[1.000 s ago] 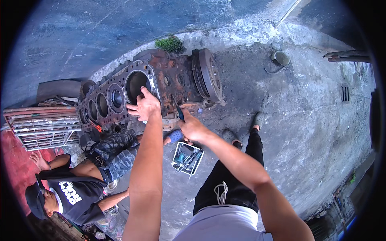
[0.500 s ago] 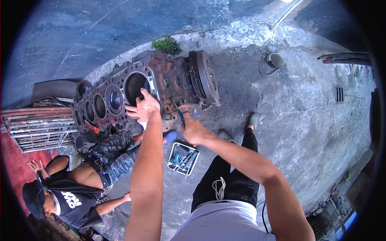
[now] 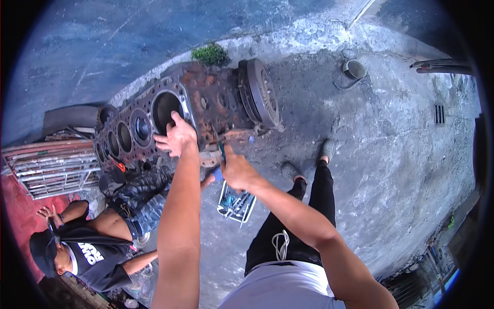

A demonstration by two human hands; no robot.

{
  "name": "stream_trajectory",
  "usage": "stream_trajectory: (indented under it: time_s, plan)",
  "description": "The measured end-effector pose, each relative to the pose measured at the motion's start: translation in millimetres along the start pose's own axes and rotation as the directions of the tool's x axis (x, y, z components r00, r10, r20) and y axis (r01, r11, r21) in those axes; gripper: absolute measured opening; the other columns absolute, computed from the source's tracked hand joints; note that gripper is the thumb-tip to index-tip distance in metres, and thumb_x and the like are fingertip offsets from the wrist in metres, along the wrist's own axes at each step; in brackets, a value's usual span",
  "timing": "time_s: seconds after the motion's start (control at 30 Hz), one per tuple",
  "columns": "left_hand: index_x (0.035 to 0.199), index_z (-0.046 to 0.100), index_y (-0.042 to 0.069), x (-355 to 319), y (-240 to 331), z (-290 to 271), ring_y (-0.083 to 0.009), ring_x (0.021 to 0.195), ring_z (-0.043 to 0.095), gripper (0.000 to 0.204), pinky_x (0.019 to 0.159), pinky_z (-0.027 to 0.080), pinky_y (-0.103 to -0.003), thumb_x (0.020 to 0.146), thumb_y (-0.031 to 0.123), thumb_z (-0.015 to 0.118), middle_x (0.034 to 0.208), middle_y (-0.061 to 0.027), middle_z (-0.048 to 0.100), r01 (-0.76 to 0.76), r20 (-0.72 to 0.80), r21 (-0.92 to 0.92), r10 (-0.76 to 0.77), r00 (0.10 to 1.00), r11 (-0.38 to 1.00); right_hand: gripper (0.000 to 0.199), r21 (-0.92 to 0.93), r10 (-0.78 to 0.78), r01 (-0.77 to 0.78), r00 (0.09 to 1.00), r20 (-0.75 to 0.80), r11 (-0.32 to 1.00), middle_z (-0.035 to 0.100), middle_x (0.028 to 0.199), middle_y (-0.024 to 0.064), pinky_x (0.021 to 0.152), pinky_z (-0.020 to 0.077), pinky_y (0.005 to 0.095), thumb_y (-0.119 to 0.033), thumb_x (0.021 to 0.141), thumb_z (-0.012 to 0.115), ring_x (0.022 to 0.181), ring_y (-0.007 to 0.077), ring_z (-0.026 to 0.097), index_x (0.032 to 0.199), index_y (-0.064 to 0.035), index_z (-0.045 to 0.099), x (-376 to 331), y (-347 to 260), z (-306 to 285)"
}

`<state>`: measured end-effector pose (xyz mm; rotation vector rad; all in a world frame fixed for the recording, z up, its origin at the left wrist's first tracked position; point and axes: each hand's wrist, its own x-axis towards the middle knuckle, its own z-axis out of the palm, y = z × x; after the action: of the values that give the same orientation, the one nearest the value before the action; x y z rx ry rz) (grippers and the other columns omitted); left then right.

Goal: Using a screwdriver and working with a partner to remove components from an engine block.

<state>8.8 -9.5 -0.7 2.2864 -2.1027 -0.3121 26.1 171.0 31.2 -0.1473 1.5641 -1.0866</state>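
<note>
A large rusty engine block (image 3: 206, 98) lies with its row of round cylinder bores facing toward me. At the rim of the biggest bore (image 3: 165, 109) rests my left hand (image 3: 177, 136), fingers spread on the flat deck and thumb over the opening. My right hand (image 3: 239, 170) is closed round a tool with a teal handle (image 3: 222, 149) and a thin dark shaft. Its tip points at the rusty end of the block, near the lower corner; whether it touches is too small to tell. A round flywheel-like disc (image 3: 257, 92) sits at the block's right end.
Below my right hand stands a tray of tools (image 3: 236, 206). A person in a black shirt (image 3: 98, 257) sits at lower left beside the block. Stacked metal frames (image 3: 56, 165) lie at far left; a small pot (image 3: 354, 69) stands at the back right. A wall runs behind.
My view has shifted slightly, and the block appears a little further left. My right hand and the tool have moved slightly left, the tool now more upright. My left hand stays on the block.
</note>
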Motion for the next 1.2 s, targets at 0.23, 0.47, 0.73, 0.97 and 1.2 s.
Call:
stream_trajectory:
  time_s: [0.23, 0.47, 0.73, 0.97, 1.2]
  plan:
    - [0.142, 0.054, 0.022, -4, -1, -4, -0.0348, 0.151, 0.011, 0.073, 0.112, 0.026, -0.062, 0.093, 0.072, 0.032, 0.164, -0.0155, 0.014, -0.018, 0.029, 0.047, 0.016, 0.999, 0.999, 0.073, -0.457, -0.222, 0.135, 0.965, -0.142, 0.879, 0.064, 0.101, 0.0392, 0.064, 0.0591, 0.0483, -0.002, 0.087, 0.045, 0.094, 0.0478, 0.068, 0.153, 0.004, 0.014, 14, 15, -4]
    - [0.142, 0.054, 0.021, -7, 13, 3, -0.0346, 0.15, 0.012, 0.074, 0.112, 0.026, -0.063, 0.093, 0.071, 0.033, 0.164, -0.0158, 0.014, -0.038, 0.016, -0.012, 0.038, 0.999, 0.999, 0.068, 0.103, -0.169, 0.181, 0.979, -0.115, 0.978, 0.068, 0.084, 0.0301, 0.047, 0.0542, 0.0451, -0.008, 0.094, 0.047, 0.047, 0.0319, 0.065, 0.154, -0.0024, 0.016, 37, 37, 6]
    - [0.136, 0.06, 0.017, -1, 1, 3, -0.034, 0.15, 0.012, 0.075, 0.11, 0.027, -0.066, 0.092, 0.072, 0.035, 0.163, -0.0143, 0.015, -0.024, -0.026, -0.015, 0.024, 0.999, 1.0, 0.07, 0.6, -0.03, 0.163, 0.974, -0.226, 0.783, 0.067, 0.075, 0.0243, 0.044, 0.0523, 0.0405, -0.016, 0.098, 0.054, 0.051, 0.029, 0.066, 0.157, -0.0128, 0.016, 55, 40, 61]
    - [0.136, 0.06, 0.015, -1, 1, -1, -0.0338, 0.15, 0.009, 0.075, 0.111, 0.025, -0.066, 0.092, 0.071, 0.036, 0.163, -0.0157, 0.012, -0.021, -0.01, -0.035, 0.021, 1.0, 0.999, 0.055, 0.136, -0.286, 0.414, 0.797, -0.532, 0.9, 0.069, 0.104, 0.0257, 0.079, 0.0537, 0.038, -0.008, 0.095, 0.052, 0.084, 0.0301, 0.069, 0.148, -0.0045, 0.039, 30, 73, 29]
    - [0.134, 0.062, 0.013, 1, 0, 4, -0.034, 0.15, 0.009, 0.076, 0.111, 0.026, -0.066, 0.092, 0.072, 0.036, 0.163, -0.0166, 0.011, -0.028, -0.009, -0.04, 0.027, 1.0, 0.999, 0.043, 0.228, -0.303, 0.408, 0.872, -0.384, 0.884, 0.059, 0.071, 0.0061, 0.052, 0.0467, 0.0309, -0.01, 0.098, 0.051, 0.052, 0.0125, 0.054, 0.14, -0.0044, 0.051, -6, 46, 9]
